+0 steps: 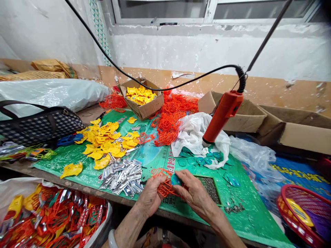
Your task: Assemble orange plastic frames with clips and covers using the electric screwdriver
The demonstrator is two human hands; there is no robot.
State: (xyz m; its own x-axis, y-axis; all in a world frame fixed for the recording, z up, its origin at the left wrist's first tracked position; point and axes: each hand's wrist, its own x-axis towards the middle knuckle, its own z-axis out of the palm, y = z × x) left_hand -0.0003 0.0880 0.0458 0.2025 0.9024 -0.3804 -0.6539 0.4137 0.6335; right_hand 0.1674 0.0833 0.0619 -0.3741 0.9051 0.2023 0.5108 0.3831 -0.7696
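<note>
My left hand (152, 194) is closed on an orange plastic lattice frame (164, 187) above the front edge of the green-covered table. Between the fingers and thumb of my right hand (192, 189) is a small teal plastic piece (176, 179), held against the frame's right side. Just left of my hands lies a heap of silver metal strips (125, 177). Yellow plastic pieces (103, 139) are piled behind it. Right of my right hand, a shallow green tray (210, 187) holds tiny dark screws. More teal pieces (199, 160) lie on white plastic behind my hands.
An orange electric screwdriver (223, 117) hangs from a cord above the table. Orange frames (169, 120) are heaped at the back beside a cardboard box (147, 111) of yellow pieces. A white sack (110, 213) of mixed parts stands front left; a red basket (291, 193) is at right.
</note>
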